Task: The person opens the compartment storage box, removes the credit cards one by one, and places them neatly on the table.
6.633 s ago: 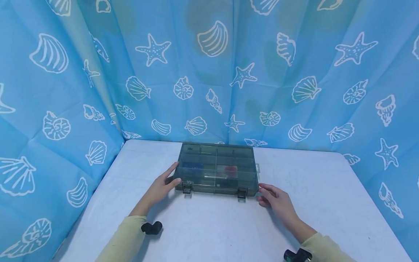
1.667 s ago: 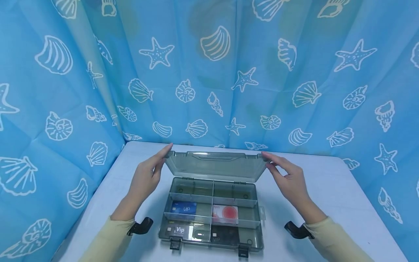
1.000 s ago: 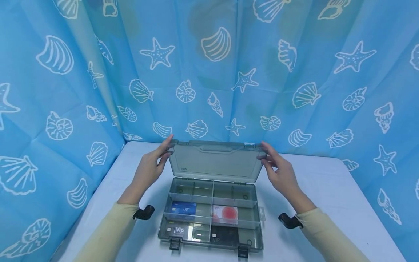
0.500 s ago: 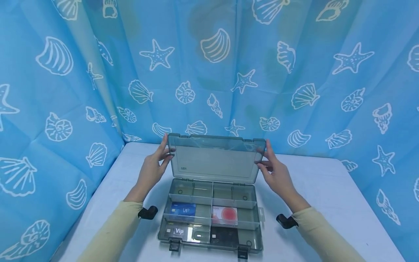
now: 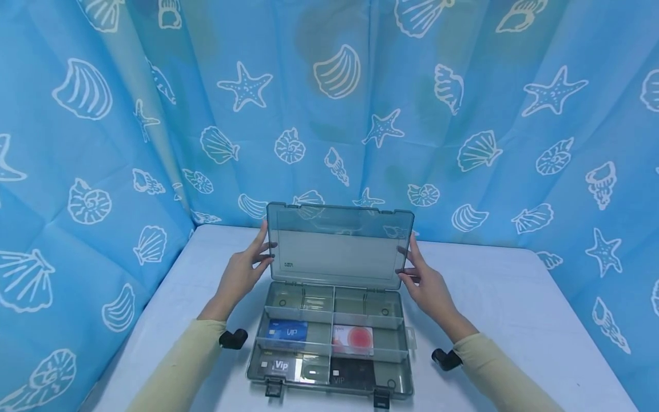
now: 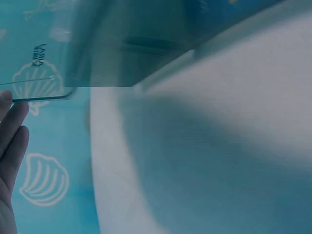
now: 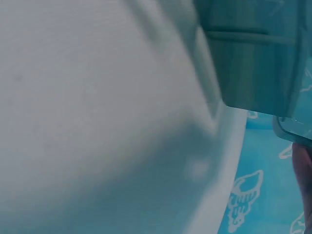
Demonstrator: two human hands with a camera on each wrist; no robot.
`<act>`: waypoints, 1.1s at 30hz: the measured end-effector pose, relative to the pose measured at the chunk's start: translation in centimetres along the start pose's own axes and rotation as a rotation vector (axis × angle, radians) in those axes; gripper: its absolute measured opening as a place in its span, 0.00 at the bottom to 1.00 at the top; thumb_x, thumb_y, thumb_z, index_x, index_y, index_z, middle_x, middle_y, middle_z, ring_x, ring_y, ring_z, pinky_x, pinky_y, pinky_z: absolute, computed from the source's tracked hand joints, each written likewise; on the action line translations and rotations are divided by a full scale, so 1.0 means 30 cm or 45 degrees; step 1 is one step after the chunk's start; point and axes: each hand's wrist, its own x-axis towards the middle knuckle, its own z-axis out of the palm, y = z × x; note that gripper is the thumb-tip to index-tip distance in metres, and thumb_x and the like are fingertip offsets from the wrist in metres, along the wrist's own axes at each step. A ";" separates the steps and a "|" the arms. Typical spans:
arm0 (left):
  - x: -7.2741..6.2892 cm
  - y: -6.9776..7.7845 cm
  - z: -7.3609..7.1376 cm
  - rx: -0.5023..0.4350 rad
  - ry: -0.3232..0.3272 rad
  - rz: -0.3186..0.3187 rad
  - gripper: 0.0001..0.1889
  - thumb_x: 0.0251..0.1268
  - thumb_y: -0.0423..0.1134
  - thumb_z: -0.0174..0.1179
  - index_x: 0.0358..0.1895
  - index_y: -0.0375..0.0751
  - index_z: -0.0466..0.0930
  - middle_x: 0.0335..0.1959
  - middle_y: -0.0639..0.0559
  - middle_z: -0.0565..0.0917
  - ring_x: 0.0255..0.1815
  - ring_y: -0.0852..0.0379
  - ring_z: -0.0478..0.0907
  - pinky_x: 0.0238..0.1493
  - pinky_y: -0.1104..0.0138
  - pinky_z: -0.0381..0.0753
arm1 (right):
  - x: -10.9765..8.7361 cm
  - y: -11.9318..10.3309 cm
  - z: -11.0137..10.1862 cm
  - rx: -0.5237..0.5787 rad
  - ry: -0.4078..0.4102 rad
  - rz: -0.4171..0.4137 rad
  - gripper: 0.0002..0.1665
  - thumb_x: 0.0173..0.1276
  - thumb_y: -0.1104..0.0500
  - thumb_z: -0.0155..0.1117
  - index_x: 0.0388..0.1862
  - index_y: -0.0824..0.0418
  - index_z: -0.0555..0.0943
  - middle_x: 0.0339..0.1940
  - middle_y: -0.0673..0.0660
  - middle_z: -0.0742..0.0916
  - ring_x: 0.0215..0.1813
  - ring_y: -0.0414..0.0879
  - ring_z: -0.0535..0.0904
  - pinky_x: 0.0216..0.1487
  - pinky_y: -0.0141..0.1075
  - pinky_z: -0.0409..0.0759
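Observation:
A grey see-through compartment box [image 5: 324, 388] stands with its hinged lid [image 5: 337, 257] raised nearly upright at the back. My left hand [image 5: 239, 276] grips the lid's left side edge, thumb in front and some fingertips showing through the plastic behind. On the opposite side my right hand [image 5: 428, 286] holds the right edge the same way. Inside the middle row lie a blue VIP card [image 5: 288, 333] and a white card with a red circle [image 5: 355, 339]. Two dark cards fill the front row: a Vip card [image 5: 278, 364] at left, a black VIP card [image 5: 352, 375] at right.
Two latches hang at the box's front, a left latch [image 5: 274, 389] and a right latch [image 5: 381, 399]. A small clear tab [image 5: 411, 337] juts from its right side. Behind the white table [image 5: 515, 309] hangs a blue seashell curtain [image 5: 329, 114].
At first the box was closed and farther back, with a hand at each side. It came nearer, and both hands swung its lid up and back, sliding down the lid's sides lately.

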 end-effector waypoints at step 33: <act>-0.083 -0.074 0.057 -0.044 -0.290 -0.102 0.45 0.71 0.39 0.64 0.83 0.56 0.45 0.73 0.45 0.71 0.57 0.42 0.84 0.64 0.48 0.78 | -0.045 0.015 0.038 -0.003 -0.268 0.189 0.63 0.71 0.64 0.68 0.85 0.38 0.35 0.78 0.58 0.69 0.30 0.38 0.80 0.30 0.31 0.82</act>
